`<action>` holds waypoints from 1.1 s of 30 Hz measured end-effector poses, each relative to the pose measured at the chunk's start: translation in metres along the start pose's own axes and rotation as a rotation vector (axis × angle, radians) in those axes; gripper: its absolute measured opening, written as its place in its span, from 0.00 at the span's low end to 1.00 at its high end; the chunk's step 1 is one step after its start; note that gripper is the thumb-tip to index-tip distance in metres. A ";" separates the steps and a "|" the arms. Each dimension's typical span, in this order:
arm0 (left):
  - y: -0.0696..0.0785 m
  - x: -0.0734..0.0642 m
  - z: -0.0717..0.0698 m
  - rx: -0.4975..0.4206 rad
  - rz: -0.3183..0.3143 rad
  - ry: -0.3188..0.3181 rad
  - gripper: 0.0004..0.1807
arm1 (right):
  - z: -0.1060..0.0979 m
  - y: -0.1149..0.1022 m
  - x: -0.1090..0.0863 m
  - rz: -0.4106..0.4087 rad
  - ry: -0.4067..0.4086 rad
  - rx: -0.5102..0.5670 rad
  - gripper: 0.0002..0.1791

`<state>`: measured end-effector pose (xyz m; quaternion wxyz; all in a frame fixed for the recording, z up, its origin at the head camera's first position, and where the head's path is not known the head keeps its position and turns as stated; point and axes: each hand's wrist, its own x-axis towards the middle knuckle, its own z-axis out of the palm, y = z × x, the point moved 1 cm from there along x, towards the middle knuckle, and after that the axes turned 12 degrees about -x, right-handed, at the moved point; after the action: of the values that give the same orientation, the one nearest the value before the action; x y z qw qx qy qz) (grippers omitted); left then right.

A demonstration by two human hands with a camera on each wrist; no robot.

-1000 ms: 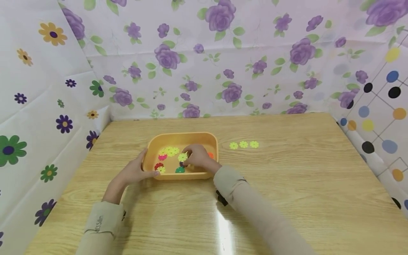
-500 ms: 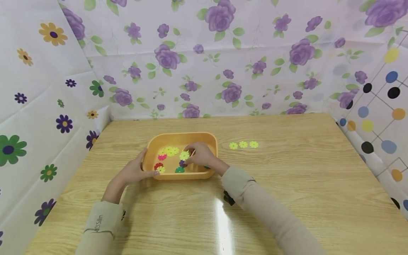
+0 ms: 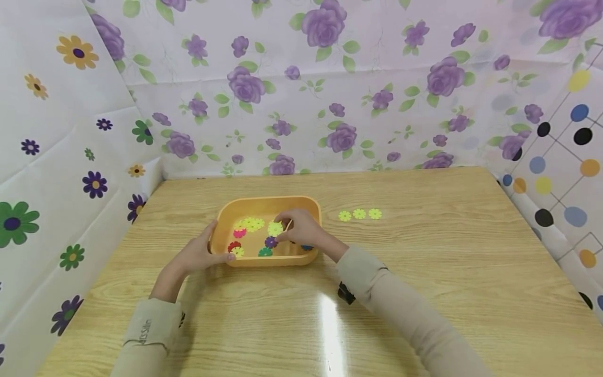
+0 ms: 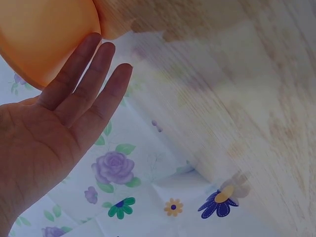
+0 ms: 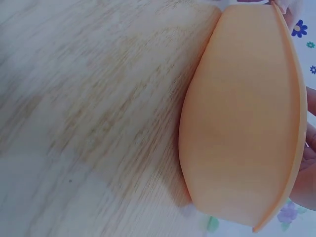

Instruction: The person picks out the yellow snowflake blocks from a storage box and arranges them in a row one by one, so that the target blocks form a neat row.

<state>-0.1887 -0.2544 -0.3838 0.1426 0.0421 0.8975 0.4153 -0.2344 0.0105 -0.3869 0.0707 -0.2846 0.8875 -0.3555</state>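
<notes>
Touching the orange tray [image 3: 269, 261] left of the frame's centre, the left hand [image 3: 198, 253] lay straight-fingered. Mid-frame, the right hand [image 3: 302, 229] pinched a yellow flower disc [image 3: 274, 229].

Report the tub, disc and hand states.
Orange tub: upright
Left hand: touching tub, thumb over rim
Right hand: pinching yellow flower disc
Three yellow flower discs: in a row outside tub
Yellow flower disc cluster: overlapping in tub
Purple flower disc: lying in tub
Green flower disc: partly hidden
Red flower disc: partly covered
Pink flower disc: partly covered
Blue disc: partly hidden
</notes>
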 end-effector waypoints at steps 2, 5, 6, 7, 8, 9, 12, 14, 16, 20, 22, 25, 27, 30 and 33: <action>0.000 0.000 0.000 -0.005 0.002 0.000 0.60 | -0.001 0.001 -0.001 -0.014 0.003 0.010 0.22; -0.001 0.000 0.000 -0.005 0.007 -0.001 0.61 | -0.003 0.003 -0.003 -0.031 0.009 0.014 0.21; -0.002 0.000 0.000 -0.006 0.009 -0.002 0.61 | -0.004 0.004 -0.004 -0.033 0.010 0.013 0.22; -0.002 0.000 0.000 -0.007 0.009 -0.002 0.61 | -0.005 0.004 -0.004 -0.035 0.009 0.014 0.22; -0.002 0.000 0.000 -0.008 0.009 -0.002 0.61 | -0.007 0.005 -0.005 -0.038 0.007 0.012 0.22; -0.002 0.000 0.000 -0.008 0.007 -0.003 0.61 | -0.009 0.005 -0.006 -0.038 0.006 0.012 0.22; -0.003 0.001 0.000 -0.006 0.001 -0.002 0.61 | -0.015 0.006 -0.010 -0.037 0.010 0.000 0.22; -0.002 0.001 0.000 -0.005 -0.003 -0.003 0.61 | -0.020 0.007 -0.013 -0.032 0.014 -0.011 0.21; -0.003 0.001 0.000 -0.003 -0.006 -0.002 0.61 | -0.024 0.009 -0.016 -0.032 0.020 -0.035 0.21; -0.003 0.001 0.000 -0.001 -0.004 -0.002 0.61 | -0.030 0.015 -0.021 -0.022 0.026 -0.058 0.21; -0.003 0.001 0.000 -0.003 -0.001 -0.002 0.61 | -0.033 0.018 -0.022 -0.016 0.026 -0.058 0.21; -0.002 0.000 0.000 -0.004 0.001 -0.002 0.60 | -0.037 0.023 -0.025 -0.002 0.034 -0.046 0.22; -0.002 0.000 0.000 -0.004 0.002 -0.001 0.60 | -0.039 0.027 -0.027 0.006 0.043 -0.043 0.22; -0.001 0.000 0.000 -0.003 -0.001 0.001 0.61 | -0.042 0.032 -0.030 0.015 0.058 -0.036 0.22; -0.002 0.000 0.000 -0.002 0.000 0.003 0.61 | -0.046 0.037 -0.034 0.034 0.064 -0.030 0.22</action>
<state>-0.1886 -0.2554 -0.3850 0.1412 0.0415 0.8973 0.4162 -0.2383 0.0782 -0.3808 0.0441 -0.2592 0.8992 -0.3499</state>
